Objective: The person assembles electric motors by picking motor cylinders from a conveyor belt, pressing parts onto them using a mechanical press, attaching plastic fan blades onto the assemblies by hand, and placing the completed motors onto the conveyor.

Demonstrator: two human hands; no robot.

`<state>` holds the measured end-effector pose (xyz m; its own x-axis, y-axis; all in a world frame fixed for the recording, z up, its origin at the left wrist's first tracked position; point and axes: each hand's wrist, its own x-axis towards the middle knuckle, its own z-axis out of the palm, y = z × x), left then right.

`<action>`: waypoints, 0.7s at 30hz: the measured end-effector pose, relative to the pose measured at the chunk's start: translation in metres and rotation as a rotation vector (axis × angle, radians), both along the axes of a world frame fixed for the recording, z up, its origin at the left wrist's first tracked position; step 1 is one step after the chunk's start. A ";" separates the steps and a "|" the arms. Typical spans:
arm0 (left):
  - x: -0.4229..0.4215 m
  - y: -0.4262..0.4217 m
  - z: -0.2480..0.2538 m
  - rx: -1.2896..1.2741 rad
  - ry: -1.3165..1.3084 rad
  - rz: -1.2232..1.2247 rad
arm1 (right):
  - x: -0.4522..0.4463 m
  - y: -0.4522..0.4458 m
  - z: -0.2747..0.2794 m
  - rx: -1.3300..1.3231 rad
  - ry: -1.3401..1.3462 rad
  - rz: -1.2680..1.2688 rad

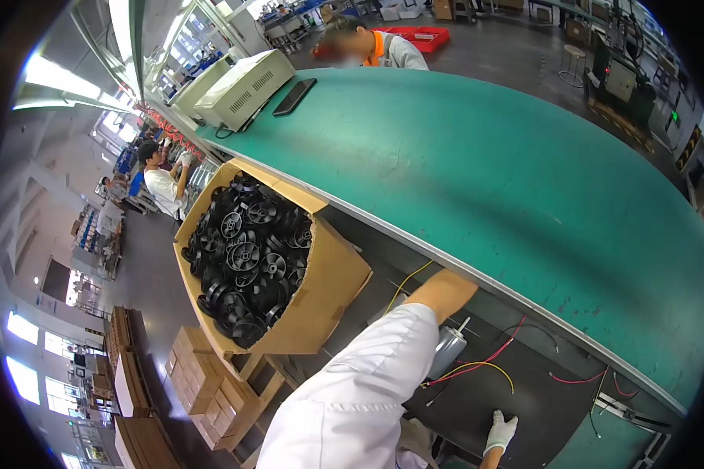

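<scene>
Motor (449, 349), silver, cylindrical, pale shaft: on dark mat (544, 391) below green counter (461, 172), just beside left forearm; red and yellow wires (485, 365) trailing over mat. Left hand: hidden under counter edge, finger state cannot be told. Right hand (501, 431): white-gloved, over mat, fingers slightly spread, apart from motor. Carton (328, 273): open, filled with black spoked wheels (244, 255). Phone (295, 97): flat on counter, beside beige instrument (245, 90).

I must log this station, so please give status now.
Left hand hidden under green table. Gloved right hand open at dark mat. Metal cylinder by left forearm; loose wires beside it.
</scene>
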<state>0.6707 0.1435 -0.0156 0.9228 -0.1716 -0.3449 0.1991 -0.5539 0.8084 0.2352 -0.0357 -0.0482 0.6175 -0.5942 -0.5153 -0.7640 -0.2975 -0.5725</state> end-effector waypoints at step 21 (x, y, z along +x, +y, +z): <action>-0.245 0.025 0.024 -1.336 1.267 0.125 | -0.006 -0.005 -0.039 -0.091 0.020 -0.034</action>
<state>0.4252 0.1688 0.0088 0.2776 -0.8397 -0.4667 0.9485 0.3166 -0.0055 0.2293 -0.0411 -0.0868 0.5862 -0.6597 -0.4703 -0.7856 -0.3211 -0.5289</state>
